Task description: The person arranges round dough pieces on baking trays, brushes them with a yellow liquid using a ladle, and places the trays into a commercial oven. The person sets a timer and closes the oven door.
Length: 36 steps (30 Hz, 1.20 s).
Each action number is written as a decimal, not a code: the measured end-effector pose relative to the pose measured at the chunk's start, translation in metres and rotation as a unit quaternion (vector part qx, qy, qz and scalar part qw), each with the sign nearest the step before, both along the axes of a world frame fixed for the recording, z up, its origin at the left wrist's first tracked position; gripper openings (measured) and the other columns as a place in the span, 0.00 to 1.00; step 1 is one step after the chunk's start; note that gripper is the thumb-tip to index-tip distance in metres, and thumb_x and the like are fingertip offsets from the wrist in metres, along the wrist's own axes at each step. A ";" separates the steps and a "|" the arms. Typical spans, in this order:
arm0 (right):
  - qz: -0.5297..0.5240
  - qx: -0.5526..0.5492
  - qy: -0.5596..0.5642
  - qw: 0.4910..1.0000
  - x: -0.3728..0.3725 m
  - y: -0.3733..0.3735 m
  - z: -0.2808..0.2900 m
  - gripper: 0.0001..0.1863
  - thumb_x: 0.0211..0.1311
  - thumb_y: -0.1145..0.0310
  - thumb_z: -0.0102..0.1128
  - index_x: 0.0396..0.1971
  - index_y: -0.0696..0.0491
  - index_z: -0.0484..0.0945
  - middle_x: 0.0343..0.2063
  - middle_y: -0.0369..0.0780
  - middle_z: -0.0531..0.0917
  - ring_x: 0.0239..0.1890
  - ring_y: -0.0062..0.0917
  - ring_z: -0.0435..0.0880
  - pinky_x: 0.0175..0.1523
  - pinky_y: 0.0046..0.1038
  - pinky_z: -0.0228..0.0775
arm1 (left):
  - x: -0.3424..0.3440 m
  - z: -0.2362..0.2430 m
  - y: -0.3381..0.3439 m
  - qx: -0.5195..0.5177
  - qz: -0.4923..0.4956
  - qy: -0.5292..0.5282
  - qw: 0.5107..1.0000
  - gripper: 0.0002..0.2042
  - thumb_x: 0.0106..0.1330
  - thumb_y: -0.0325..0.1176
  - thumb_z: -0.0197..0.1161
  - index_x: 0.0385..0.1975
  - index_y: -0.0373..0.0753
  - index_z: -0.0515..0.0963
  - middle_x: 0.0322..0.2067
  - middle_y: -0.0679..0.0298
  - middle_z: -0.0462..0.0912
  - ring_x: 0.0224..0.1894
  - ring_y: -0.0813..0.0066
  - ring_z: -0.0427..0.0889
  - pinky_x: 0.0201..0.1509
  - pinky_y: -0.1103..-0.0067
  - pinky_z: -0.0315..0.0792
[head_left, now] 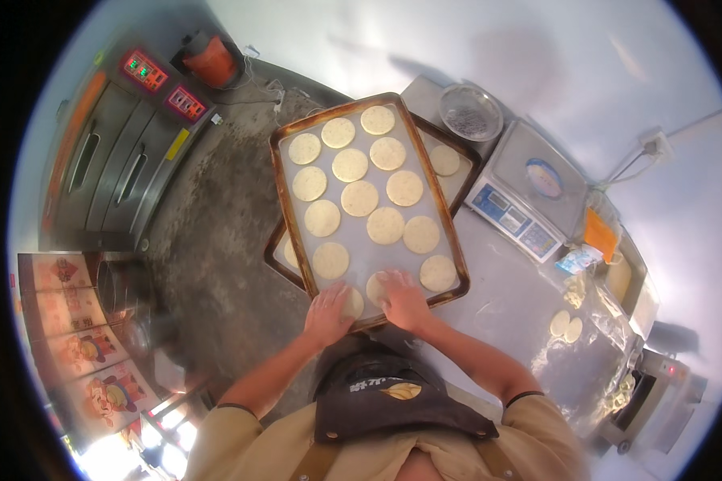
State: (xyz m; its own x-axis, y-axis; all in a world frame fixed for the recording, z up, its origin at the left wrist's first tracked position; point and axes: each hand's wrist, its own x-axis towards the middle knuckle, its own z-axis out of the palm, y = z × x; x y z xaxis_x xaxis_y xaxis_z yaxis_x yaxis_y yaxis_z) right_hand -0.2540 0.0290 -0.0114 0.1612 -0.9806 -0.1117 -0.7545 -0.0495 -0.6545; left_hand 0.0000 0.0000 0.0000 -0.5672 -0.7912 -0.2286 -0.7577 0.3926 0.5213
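A brown-rimmed baking tray point(457, 255) lies at an angle in front of me, with several flat, pale dough rounds point(359, 198) set out over its light surface. At the near left corner my left hand point(330, 314) holds a dough round point(353, 303) by its edge, low against the tray. My right hand point(403, 300) grips another dough round point(374, 290) at the near edge, its fingers partly covering it. Underneath lies a second baking tray point(472, 160), turned the other way and mostly hidden, with a dough round point(444, 160) showing on it.
To the right are a digital scale point(515, 216), a metal bowl point(471, 112) and two pale dough rounds point(566, 325) near a plastic sheet point(590, 353). A metal oven point(108, 168) stands at the left, with an orange-and-black container point(210, 62) beyond it.
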 end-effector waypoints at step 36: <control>-0.136 -0.054 0.094 0.985 -0.088 -0.086 0.013 0.34 0.57 0.60 0.75 0.63 0.54 0.74 0.57 0.47 0.74 0.61 0.48 0.74 0.63 0.45 0.73 | -0.161 -0.043 -0.107 0.063 0.354 0.177 0.916 0.31 0.58 0.35 0.74 0.62 0.37 0.72 0.53 0.54 0.77 0.53 0.58 0.81 0.58 0.63 0.76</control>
